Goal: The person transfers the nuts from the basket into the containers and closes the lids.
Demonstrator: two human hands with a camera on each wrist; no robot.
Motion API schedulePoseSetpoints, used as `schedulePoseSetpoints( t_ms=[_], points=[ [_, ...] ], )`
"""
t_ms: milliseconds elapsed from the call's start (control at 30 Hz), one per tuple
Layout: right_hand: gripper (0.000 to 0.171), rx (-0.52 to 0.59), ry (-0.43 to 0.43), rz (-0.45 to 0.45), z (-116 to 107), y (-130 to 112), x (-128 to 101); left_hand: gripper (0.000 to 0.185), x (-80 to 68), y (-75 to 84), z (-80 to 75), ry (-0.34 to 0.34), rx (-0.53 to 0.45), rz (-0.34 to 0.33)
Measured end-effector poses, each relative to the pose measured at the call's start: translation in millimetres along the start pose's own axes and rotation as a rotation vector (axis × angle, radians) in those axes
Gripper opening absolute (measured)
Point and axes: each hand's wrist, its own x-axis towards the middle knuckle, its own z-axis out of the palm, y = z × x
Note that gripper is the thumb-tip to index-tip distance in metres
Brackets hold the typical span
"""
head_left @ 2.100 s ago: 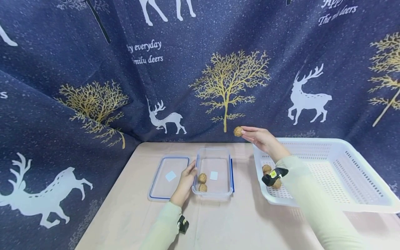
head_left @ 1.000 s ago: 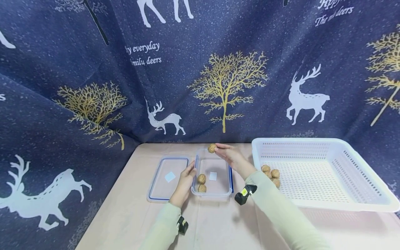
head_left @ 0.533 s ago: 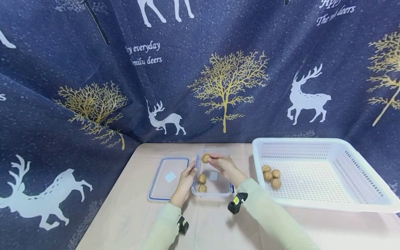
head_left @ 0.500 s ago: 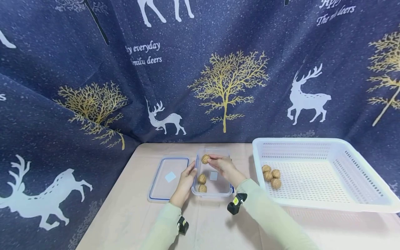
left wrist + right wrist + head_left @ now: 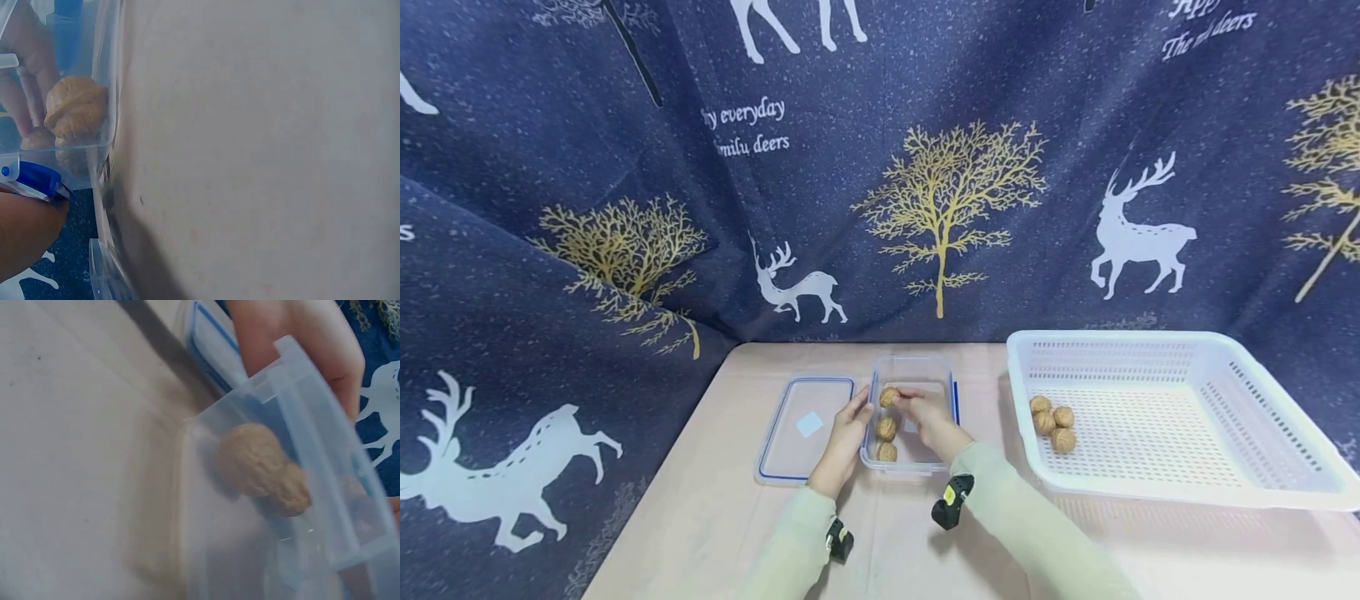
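My right hand (image 5: 927, 418) reaches inside a clear plastic food container (image 5: 917, 457) and pinches a walnut (image 5: 888, 397) at its left wall. Two more walnuts lie nearer me along that wall, a middle one (image 5: 885, 428) and a front one (image 5: 887, 452). With fairly straight fingers, my left hand (image 5: 844, 437) rests against the container's outer left side. The left wrist view looks through the clear wall at walnuts (image 5: 76, 106) and the right fingers. Two walnuts (image 5: 250, 459) in the container show in the right wrist view, where the right fingertips are mostly hidden.
The blue-edged lid (image 5: 782, 450) lies flat on the table left of the container. To the right stands a white perforated basket (image 5: 1150, 487) with several walnuts (image 5: 1063, 440) in its left corner. A dark blue deer-print cloth (image 5: 880, 208) hangs behind the table.
From above the basket's left side, my right hand has carried the walnut leftward and down into the container, behind the other two. My left hand has stayed at the container's side.
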Motion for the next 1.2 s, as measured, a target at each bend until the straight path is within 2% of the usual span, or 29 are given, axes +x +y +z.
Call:
schedulePoseSetpoints(
  t_ms=[67,433,733,1033,1200],
  points=[
    [0.036,-0.007,0.014,0.020,1,4,1,0.048,-0.3,0.3,0.1,0.001,-0.012,0.001],
    [0.032,-0.033,0.079,0.015,6,12,4,0.046,0.2,-3.0,0.2,0.003,-0.020,0.033],
    [0.034,-0.079,0.052,0.053,4,10,4,0.047,-0.5,-2.2,0.5,0.006,-0.012,0.033],
    [0.038,-0.071,0.027,0.029,-2,5,3,0.048,-0.2,-2.5,0.9,0.016,0.016,0.007],
    [0.040,-0.065,0.031,0.002,-5,1,4,0.047,-0.4,-2.3,0.8,0.012,0.012,0.026]
  ],
)
